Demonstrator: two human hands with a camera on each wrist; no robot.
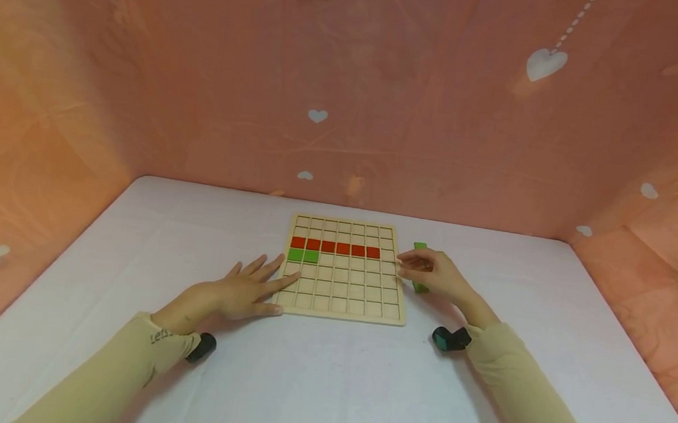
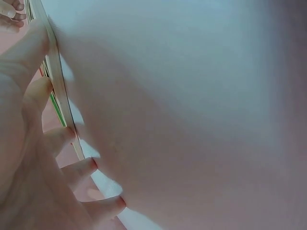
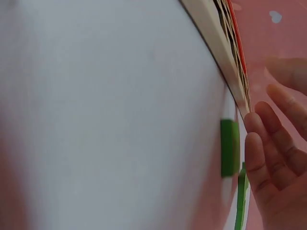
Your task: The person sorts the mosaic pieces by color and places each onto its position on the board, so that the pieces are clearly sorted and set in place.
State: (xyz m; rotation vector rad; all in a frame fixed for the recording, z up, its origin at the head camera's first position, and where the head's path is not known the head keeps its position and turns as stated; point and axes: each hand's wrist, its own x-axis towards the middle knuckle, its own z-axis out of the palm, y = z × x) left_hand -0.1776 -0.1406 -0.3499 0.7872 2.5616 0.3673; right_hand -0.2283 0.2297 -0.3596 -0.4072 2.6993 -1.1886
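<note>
A wooden grid board (image 1: 343, 316) lies flat on the table. Several red tiles (image 1: 336, 247) form a row across it, and two green tiles (image 1: 303, 256) sit under that row's left end. My left hand (image 1: 243, 295) has its fingers spread along the board's left edge, some of them touching it. Beside the right edge hovers my right hand (image 1: 434, 272), fingers loosely bent and apart from the thumb, with nothing seen between them. Green pieces (image 1: 421, 246) lie on the table under it, partly hidden; in the right wrist view, a green block (image 3: 229, 148) shows below the fingertips.
The white table (image 1: 313, 382) ends at the back against a pink sheet (image 1: 350, 73) printed with hearts, which also hangs at both sides. Dark wrist devices (image 1: 451, 340) protrude beneath the sleeves, close to the tabletop.
</note>
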